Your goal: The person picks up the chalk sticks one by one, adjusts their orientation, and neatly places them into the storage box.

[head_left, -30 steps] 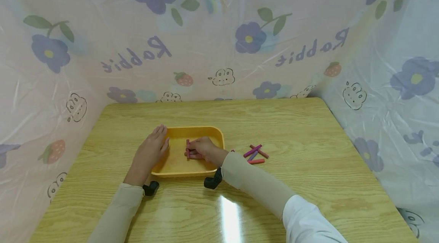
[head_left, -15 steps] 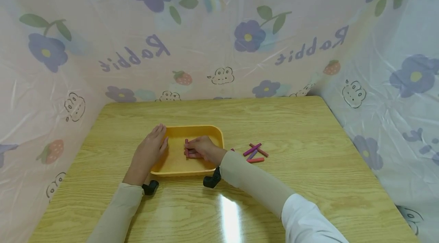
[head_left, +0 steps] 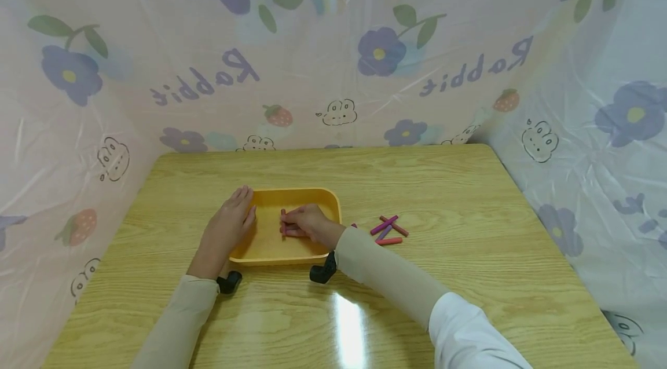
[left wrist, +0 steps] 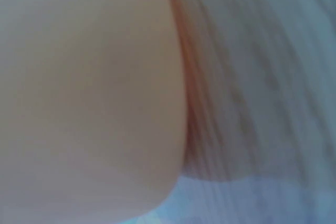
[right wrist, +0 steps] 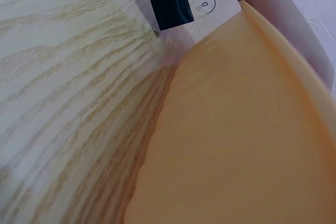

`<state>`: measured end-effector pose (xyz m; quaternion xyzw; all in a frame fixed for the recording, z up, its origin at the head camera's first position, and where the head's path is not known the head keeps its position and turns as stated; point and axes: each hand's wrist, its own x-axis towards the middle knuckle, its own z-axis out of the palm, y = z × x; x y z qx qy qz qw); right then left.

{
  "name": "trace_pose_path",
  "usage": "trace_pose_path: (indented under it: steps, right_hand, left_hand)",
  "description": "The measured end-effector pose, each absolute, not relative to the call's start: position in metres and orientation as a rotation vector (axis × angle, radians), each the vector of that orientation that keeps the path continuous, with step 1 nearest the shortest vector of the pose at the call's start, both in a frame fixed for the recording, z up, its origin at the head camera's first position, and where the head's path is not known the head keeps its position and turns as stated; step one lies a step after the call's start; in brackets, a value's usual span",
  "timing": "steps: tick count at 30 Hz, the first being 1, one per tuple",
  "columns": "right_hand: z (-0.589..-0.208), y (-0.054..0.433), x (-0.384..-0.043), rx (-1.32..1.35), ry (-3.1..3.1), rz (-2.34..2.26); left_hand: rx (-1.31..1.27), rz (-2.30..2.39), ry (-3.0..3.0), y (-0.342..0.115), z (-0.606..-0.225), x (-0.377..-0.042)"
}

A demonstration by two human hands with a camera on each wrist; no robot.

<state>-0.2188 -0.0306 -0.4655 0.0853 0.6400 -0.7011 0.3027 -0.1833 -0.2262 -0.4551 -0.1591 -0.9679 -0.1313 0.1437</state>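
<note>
My right hand (head_left: 308, 221) is inside the yellow tray (head_left: 312, 193), with its thumb and fingers pinching a red crayon-like stick (head_left: 283, 218). Whether that stick touches the tray floor cannot be told. Along the tray's left rim lies my left hand (head_left: 227, 229), fingers straight and thumb toward the inside. In the right wrist view the tray's outer wall (right wrist: 236, 129) fills much of the picture, hiding the right fingers. The left wrist view is blurred, a pale surface covering its left half.
Right of the tray, several sticks lie loose on the wooden table (head_left: 469, 276): a magenta stick (head_left: 384, 225) across a brownish-red stick (head_left: 399, 228), a purple stick (head_left: 383, 234) and a red stick (head_left: 389, 241). Patterned sheeting (head_left: 312, 68) encloses the back and sides.
Both hands stay in almost the same places, the right still pinching the stick in the tray. The head view has shifted slightly.
</note>
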Motion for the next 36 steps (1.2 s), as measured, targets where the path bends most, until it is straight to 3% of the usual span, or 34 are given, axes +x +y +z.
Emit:
trace_pose_path:
  steps: [36]
  right_hand:
    - [-0.463,-0.0295,-0.2196,0.214,1.623,-1.89]
  left_hand:
    - [-0.438,-0.4,-2.848,-0.2271,-0.4537,-0.1829]
